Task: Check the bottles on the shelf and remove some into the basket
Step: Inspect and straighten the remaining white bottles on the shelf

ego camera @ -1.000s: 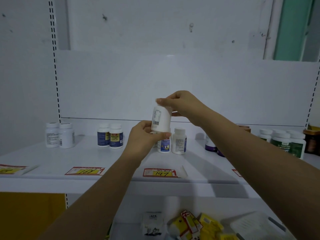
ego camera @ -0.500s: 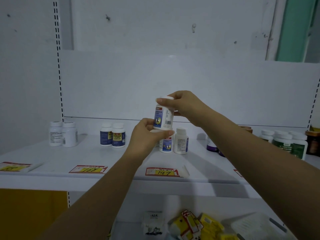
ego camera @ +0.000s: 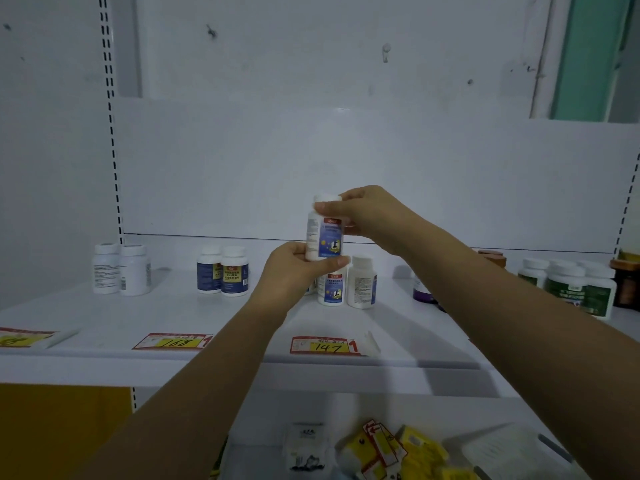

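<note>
While left hand (ego camera: pixel 294 271) and right hand (ego camera: pixel 367 213) grip the bottle (ego camera: pixel 313 237), label (ego camera: pixel 331 239) illegible, shelf tag (ego camera: pixel 327 346) reads 147.

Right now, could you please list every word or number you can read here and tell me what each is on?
"147", then a red "1": centre price tag on the shelf.
"168": left price tag.
Far-left price tag: handwriting unclear, partly cut off by the frame edge.
Labels on the held bottle and the standing bottles: too small and blurred to read.
</note>
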`<state>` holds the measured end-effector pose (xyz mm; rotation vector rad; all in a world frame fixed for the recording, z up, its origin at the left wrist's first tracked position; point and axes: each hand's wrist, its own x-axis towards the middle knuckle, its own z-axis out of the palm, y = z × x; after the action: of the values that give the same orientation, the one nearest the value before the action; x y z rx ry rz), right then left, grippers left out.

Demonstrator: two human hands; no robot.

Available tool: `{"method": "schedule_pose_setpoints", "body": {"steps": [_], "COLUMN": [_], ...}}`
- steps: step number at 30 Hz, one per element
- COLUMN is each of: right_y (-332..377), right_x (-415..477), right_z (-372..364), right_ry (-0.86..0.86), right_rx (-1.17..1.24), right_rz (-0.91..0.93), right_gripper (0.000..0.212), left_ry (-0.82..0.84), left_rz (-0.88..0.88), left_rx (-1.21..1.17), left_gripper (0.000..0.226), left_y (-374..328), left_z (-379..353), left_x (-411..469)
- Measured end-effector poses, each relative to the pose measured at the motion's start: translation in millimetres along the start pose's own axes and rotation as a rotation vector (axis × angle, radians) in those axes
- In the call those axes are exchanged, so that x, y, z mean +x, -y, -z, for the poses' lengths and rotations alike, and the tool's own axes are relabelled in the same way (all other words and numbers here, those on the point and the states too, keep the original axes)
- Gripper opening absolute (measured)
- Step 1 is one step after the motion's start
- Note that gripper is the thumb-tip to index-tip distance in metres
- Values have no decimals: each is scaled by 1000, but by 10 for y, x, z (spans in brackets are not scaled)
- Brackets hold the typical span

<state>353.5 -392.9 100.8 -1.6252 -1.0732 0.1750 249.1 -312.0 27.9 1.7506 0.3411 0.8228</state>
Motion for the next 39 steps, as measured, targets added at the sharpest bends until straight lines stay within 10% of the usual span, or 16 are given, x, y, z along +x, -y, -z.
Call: {"method": "schedule_pose_setpoints", "body": {"steps": [24, 33, 39], "right_y": [-14, -60, -44], "right_x": [-15, -60, -80], "right_z": [29, 125, 87], "right_ry": [60, 107, 132], "right_rx": [-37, 238, 134], "right_rz": [-42, 2, 15], "right_gripper": [67, 16, 27], "left_ry": [-44, 79, -26], "left_rz": [-6, -8, -36], "left_rx": [36, 37, 34], "left_gripper": [43, 47, 46], "left_y": [8, -17, -10], "left_z": [-74, -36, -59], "left_x": [1, -39, -17]}}
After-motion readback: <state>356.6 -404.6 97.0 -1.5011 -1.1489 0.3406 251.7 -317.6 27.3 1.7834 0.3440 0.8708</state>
